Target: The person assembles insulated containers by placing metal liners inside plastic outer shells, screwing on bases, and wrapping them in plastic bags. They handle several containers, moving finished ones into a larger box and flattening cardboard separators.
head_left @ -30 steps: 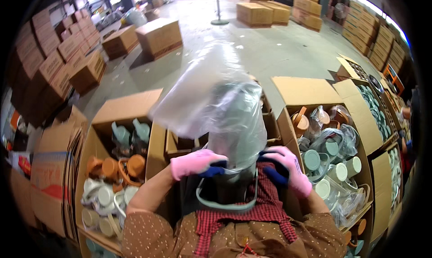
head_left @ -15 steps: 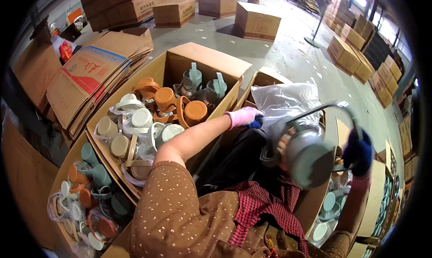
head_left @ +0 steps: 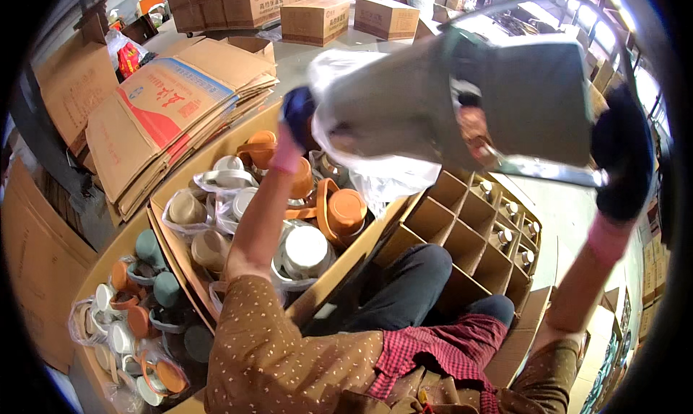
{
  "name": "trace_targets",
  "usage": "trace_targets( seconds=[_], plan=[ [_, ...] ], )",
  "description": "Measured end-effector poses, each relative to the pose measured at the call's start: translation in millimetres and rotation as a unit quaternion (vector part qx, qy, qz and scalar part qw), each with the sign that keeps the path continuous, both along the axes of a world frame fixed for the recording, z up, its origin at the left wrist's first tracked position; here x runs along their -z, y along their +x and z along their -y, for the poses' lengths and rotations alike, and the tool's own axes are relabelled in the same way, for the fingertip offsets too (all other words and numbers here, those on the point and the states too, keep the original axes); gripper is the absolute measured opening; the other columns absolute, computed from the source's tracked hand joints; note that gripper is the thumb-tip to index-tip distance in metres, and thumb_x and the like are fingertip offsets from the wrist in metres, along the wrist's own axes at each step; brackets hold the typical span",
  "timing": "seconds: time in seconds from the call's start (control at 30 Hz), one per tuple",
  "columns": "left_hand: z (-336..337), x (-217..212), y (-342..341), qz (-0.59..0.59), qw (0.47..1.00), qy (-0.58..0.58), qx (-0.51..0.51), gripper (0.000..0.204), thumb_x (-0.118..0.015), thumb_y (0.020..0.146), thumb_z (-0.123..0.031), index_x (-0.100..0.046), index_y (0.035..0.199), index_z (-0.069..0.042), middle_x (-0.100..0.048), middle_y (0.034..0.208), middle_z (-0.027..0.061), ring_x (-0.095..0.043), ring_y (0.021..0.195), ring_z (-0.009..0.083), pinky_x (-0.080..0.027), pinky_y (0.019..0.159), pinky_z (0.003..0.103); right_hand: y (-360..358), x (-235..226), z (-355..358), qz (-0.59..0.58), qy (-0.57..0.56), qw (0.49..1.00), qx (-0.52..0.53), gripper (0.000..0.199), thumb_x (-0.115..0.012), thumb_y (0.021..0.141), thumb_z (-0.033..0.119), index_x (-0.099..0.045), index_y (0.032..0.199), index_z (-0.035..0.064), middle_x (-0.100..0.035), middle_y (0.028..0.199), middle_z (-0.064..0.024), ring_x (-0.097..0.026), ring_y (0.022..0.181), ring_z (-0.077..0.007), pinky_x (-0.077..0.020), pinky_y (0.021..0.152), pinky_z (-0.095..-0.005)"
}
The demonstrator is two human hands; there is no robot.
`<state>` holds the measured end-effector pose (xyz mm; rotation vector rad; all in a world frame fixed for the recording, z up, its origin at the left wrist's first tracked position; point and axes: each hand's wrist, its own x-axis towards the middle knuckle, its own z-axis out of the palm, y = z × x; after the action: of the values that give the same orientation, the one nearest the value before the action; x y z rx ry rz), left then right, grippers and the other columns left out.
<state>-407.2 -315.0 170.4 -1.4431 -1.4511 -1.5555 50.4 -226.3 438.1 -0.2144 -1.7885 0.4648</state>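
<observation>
A large grey-green vacuum jug (head_left: 523, 100) is held up close to the camera, tilted almost onto its side. My right hand (head_left: 624, 154), in a dark blue and pink glove, is closed at the jug's handle end. A clear plastic bag (head_left: 393, 176) covers the jug's other end and hangs below it. My left hand (head_left: 297, 118), gloved the same way, is closed at the bag's left edge; its fingertips are partly hidden and blurred. Below the jug, an open carton (head_left: 361, 269) holds several jugs with orange, white and beige lids, including a white-lidded jug (head_left: 304, 251).
A carton with cardboard dividers (head_left: 445, 223) stands by my knees, with silver-topped bottles (head_left: 503, 236) in some cells. Another carton of jugs (head_left: 162, 316) is at the lower left. Flattened cartons (head_left: 159, 103) are stacked at the left; closed boxes (head_left: 314, 22) stand behind.
The jug has risen from beside my lap and tipped sideways, with the bag now over one end. My left hand has moved up and left. The divided carton has come into sight.
</observation>
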Motion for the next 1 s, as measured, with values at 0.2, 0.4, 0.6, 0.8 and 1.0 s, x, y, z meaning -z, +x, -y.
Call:
trace_targets(
  seconds=[0.2,0.4,0.6,0.8,1.0],
  plan=[
    [48,186,-52,0.059,0.909,-0.324,-0.257,0.029,-0.053,0.094,-0.021,-0.061,0.116,-0.005,-0.063,0.114,0.0124,-0.058,0.111,0.0250,-0.044,0.099,0.038,-181,42,-43,0.088,-0.107,0.958,-0.251,0.035,-0.044,0.101,0.026,-0.057,0.114,-0.0034,-0.067,0.087,-0.0085,-0.064,0.075,-0.0153,-0.0514,0.073,-0.0291],
    [56,183,-9,-0.021,0.898,-0.392,-0.198,0.044,-0.059,0.087,-0.025,-0.055,0.127,-0.009,-0.052,0.133,0.0151,-0.044,0.128,0.0336,-0.031,0.109,0.048,-344,126,-66,0.093,-0.294,0.916,-0.257,0.013,-0.062,0.091,0.007,-0.061,0.101,-0.0014,-0.065,0.079,-0.0078,-0.064,0.070,-0.0152,-0.0527,0.061,-0.0298],
    [71,186,6,-0.043,0.823,-0.491,-0.281,0.048,-0.050,0.094,-0.030,-0.045,0.138,-0.011,-0.040,0.145,0.0158,-0.037,0.133,0.0345,-0.023,0.112,0.053,-426,218,-54,0.463,-0.016,0.881,-0.099,0.025,-0.061,0.087,0.020,-0.065,0.110,0.0116,-0.069,0.103,-0.0177,-0.066,0.097,-0.0346,-0.0509,0.082,-0.0410],
    [62,189,13,-0.028,0.866,-0.425,-0.262,0.046,-0.056,0.086,-0.021,-0.048,0.130,-0.009,-0.046,0.136,0.0166,-0.042,0.129,0.0362,-0.026,0.110,0.054,-439,301,-45,0.521,0.135,0.835,-0.115,0.032,-0.051,0.084,0.007,-0.067,0.110,0.0119,-0.069,0.093,-0.0184,-0.068,0.089,-0.0337,-0.0500,0.079,-0.0418],
    [66,183,11,-0.027,0.871,-0.411,-0.269,0.048,-0.060,0.087,-0.031,-0.051,0.129,-0.010,-0.046,0.139,0.0156,-0.041,0.130,0.0349,-0.025,0.112,0.050,-249,338,-6,0.403,0.158,0.876,-0.212,0.047,-0.068,0.081,0.019,-0.056,0.124,0.0056,-0.060,0.110,-0.0187,-0.055,0.111,-0.0349,-0.0351,0.105,-0.0505]
  ],
)
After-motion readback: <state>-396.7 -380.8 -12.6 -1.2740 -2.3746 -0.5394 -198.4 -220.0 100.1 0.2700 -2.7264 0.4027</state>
